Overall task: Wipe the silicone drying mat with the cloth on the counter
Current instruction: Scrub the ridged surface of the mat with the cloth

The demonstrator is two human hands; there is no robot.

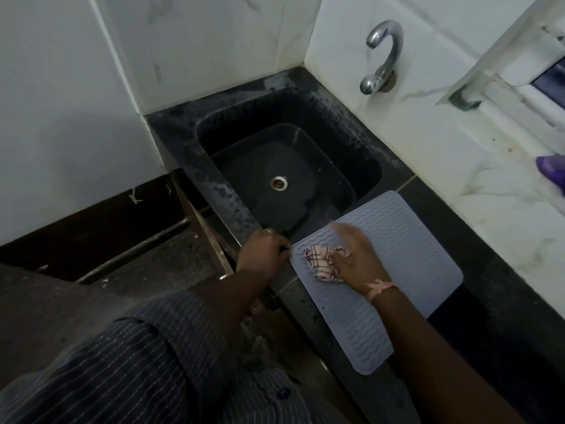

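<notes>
A grey-blue silicone drying mat (406, 258) with a wavy ribbed surface lies on the black counter (495, 289), just right of the sink. A crumpled white cloth with dark checks (321, 263) sits on the mat's near left part. My right hand (354, 258) lies on top of the cloth, fingers spread and blurred, pressing it to the mat. My left hand (264, 249) curls over the counter's front edge at the mat's left corner, fingers hooked on the edge.
A black sink (363, 166) with a metal drain (278, 182) lies behind the mat. A chrome tap (382, 56) juts from the white tiled wall. A purple object (552, 171) sits on the right ledge. The floor drops away on the left.
</notes>
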